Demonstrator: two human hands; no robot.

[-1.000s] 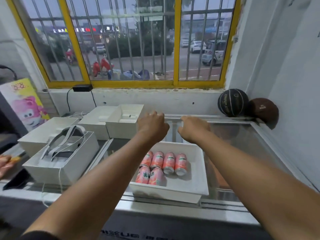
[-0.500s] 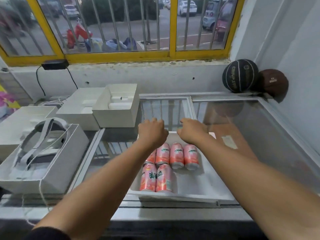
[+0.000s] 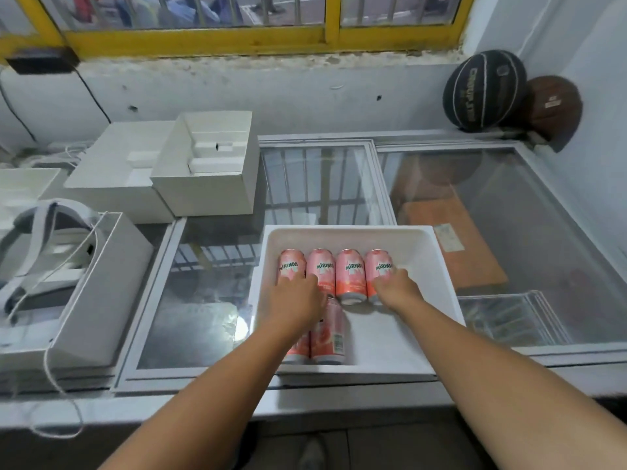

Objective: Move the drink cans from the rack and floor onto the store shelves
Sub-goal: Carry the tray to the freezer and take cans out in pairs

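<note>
On glass-lidded chest freezer [image 3: 509, 249] below window | white plastic tray [image 3: 407, 337] sits on lid near front edge | six pink Mirinda cans [image 3: 351, 276] lie inside, four in far row, two nearer | left hand [image 3: 295, 300] fingers bent over two leftmost far cans, grip hidden, can't tell | right hand [image 3: 395, 288] thumb and fingers seemingly curled round rightmost can [image 3: 378, 266]

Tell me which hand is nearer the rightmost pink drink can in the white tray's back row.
Right. The right hand grips the rightmost pink drink can at its near end; the left hand is over the two leftmost back-row cans.
</note>
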